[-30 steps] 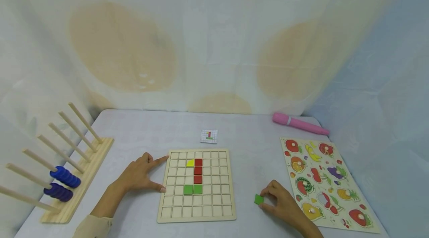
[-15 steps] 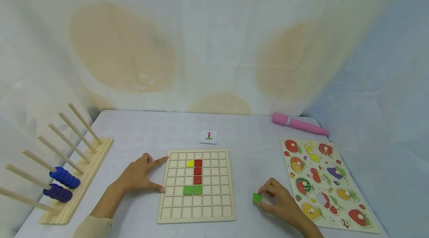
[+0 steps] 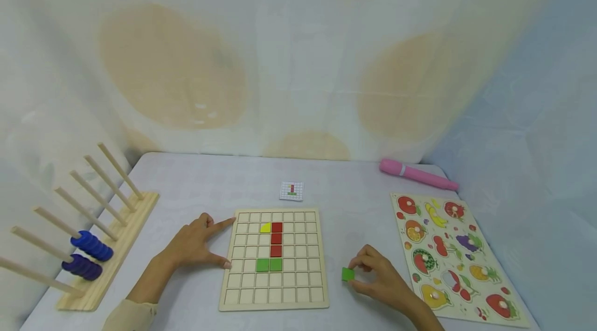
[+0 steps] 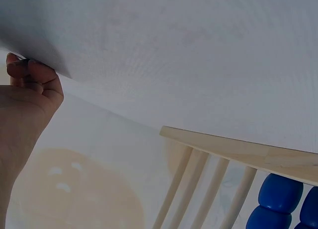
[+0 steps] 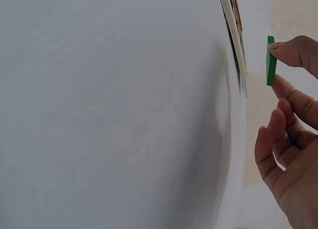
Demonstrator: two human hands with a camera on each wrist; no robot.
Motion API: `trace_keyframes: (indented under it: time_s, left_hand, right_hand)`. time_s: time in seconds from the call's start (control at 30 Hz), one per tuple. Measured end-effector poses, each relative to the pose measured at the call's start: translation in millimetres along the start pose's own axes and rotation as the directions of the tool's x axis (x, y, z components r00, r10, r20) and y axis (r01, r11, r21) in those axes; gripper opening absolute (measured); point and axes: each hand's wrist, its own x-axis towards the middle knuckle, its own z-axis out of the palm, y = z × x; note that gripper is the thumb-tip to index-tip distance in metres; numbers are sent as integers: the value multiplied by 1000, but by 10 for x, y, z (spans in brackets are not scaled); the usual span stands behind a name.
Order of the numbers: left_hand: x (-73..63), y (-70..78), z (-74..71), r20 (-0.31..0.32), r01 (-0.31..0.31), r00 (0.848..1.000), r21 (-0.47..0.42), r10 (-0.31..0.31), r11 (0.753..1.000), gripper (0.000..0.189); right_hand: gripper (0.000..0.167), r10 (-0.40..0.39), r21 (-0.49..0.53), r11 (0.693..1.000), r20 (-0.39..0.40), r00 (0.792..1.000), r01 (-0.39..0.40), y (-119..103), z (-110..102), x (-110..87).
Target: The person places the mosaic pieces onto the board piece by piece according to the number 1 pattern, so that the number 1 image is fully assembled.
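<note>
Between thumb and index finger, my right hand [image 3: 378,278] pinches a small green square tile [image 3: 347,274] just right of the wooden grid board [image 3: 298,305]. The right wrist view shows this tile [image 5: 271,61] edge-on, raised off the cloth. My left hand [image 3: 193,243] spreads thumb and index finger against the board's left edge, one near the upper corner and one lower down. In the grid lie several red tiles [image 3: 276,238] in a column, a yellow rounded piece [image 3: 266,227] beside the top one, and two green tiles [image 3: 269,264] below.
Behind the board lies a small pattern card [image 3: 291,191]. A wooden peg abacus [image 3: 112,248] with blue and purple beads stands at the left. At the right are a fruit puzzle board [image 3: 448,230] and a pink marker-like stick [image 3: 420,174].
My right hand has moved a little left toward the grid board, carrying the green tile. The left hand stays at the board's edge.
</note>
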Motion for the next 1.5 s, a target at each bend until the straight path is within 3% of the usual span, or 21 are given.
trace_keyframes:
  time_s: [0.27,0.97,1.5]
  left_hand:
    - [-6,5,6,9,3,1000,3,-3,1000,110]
    - [4,3,14,10,8,1000,11,-8,1000,110]
    - [13,-12,17,8,9,1000,20,-10,1000,111]
  right_hand:
    - [29,-67,29,997,7,998,66,-56,61,83]
    - [23,-35,68,997,85,996,29,-248,267,336]
    - [25,-56,94,994,101,993,46,-331,430,515]
